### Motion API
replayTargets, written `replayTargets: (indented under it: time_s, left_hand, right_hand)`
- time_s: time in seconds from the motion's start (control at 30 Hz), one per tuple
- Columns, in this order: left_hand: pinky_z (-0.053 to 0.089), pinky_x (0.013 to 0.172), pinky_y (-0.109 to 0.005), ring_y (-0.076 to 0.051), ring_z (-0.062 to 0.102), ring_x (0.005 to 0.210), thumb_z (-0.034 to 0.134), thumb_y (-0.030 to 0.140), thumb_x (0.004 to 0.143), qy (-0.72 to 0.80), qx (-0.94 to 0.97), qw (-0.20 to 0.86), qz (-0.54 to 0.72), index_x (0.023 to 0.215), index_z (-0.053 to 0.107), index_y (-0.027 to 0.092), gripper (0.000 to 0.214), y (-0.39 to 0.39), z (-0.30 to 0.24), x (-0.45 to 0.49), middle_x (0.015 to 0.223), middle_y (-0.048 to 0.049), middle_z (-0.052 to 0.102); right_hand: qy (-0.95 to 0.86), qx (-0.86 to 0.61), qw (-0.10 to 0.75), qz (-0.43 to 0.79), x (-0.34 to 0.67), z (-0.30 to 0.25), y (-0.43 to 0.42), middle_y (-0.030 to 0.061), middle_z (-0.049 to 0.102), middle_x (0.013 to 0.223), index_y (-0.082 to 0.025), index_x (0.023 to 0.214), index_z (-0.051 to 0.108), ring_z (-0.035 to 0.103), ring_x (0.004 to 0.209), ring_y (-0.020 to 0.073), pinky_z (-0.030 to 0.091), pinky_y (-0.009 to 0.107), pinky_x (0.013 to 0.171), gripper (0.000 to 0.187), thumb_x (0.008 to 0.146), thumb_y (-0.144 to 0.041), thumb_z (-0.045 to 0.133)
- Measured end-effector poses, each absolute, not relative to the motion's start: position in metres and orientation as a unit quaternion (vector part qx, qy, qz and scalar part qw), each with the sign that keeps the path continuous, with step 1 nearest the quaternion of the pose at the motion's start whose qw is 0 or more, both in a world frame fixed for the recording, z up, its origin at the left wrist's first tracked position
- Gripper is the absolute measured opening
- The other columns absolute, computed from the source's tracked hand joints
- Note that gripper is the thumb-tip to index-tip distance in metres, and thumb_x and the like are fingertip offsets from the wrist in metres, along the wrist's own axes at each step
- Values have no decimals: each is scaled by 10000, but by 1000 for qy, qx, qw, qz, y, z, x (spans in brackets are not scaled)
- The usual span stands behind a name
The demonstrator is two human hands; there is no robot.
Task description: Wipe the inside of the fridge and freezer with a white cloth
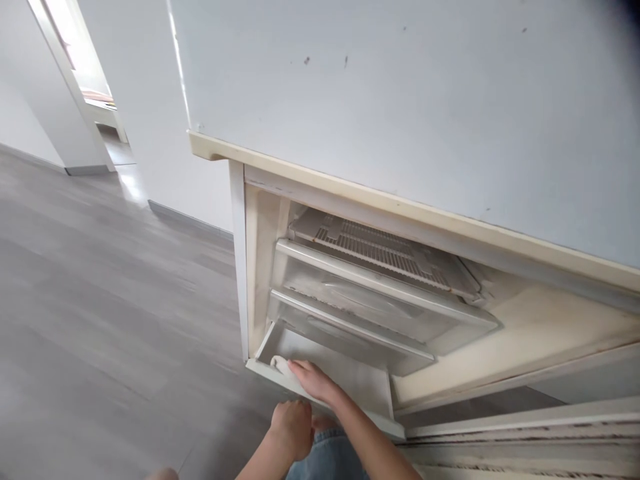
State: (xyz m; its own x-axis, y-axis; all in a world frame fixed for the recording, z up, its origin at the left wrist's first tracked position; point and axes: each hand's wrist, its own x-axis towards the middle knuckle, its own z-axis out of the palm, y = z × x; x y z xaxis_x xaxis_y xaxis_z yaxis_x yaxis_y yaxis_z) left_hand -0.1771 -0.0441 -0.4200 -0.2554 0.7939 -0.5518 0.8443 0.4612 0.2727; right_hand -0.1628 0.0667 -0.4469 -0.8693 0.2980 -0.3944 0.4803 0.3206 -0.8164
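My right hand (315, 381) is closed on a small white cloth (281, 364) and presses it against the inner side of the front edge of a pulled-out white drawer (345, 373). Just outside that drawer's front, my left hand (293, 427) is curled into a fist; whatever it may hold is hidden behind the fingers. The drawer is the lowest one in an open, cream-lined freezer compartment (257, 247). Above it sit two more drawers with clear fronts, an upper one (370, 290) and a lower one (345, 333).
A slotted white shelf (380, 247) lies at the top of the compartment. The white appliance top (400, 120) overhangs it, with small dark marks. An open door with a stained edge (525, 440) stands at lower right. Grey wood-look floor (110, 320) stretches left towards a bright doorway (95, 73).
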Motion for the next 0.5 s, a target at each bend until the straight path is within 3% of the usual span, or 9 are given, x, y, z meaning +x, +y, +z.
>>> replayTargets:
  time_s: [0.1, 0.23, 0.37, 0.5]
  left_hand:
    - [520, 906, -438, -320, 630, 1086, 481, 325, 831, 788, 520, 327, -37, 1176, 604, 112, 424, -42, -420, -179, 1181, -190, 663]
    - [520, 903, -437, -319, 628, 1090, 446, 333, 845, 781, 524, 338, -32, 1160, 618, 133, 411, -40, -419, -181, 1173, -174, 670]
    - [510, 919, -444, -322, 612, 1113, 494, 300, 817, 779, 519, 352, -29, 1205, 584, 144, 428, -41, -421, -180, 1213, -163, 648]
    - [489, 947, -481, -346, 574, 1154, 570, 274, 758, 782, 513, 354, -23, 1313, 481, 119, 583, -45, -427, -175, 1302, -187, 572]
  right_hand:
    - [842, 279, 68, -456, -119, -446, 83, 15, 693, 985, -265, 873, 657, 600, 976, 210, 423, 290, 855, 361, 904, -438, 342]
    - [870, 335, -2, -362, -60, -454, 99, 58, 687, 961, -257, 872, 638, 619, 956, 228, 432, 320, 839, 416, 914, -442, 268]
    - [846, 395, -128, -335, -27, -469, 101, 88, 677, 1012, -249, 956, 634, 612, 994, 250, 443, 341, 860, 423, 907, -504, 300]
    - [826, 400, -264, -297, -27, -480, 79, 119, 651, 1129, -220, 1087, 631, 583, 1080, 260, 430, 373, 924, 420, 927, -446, 314]
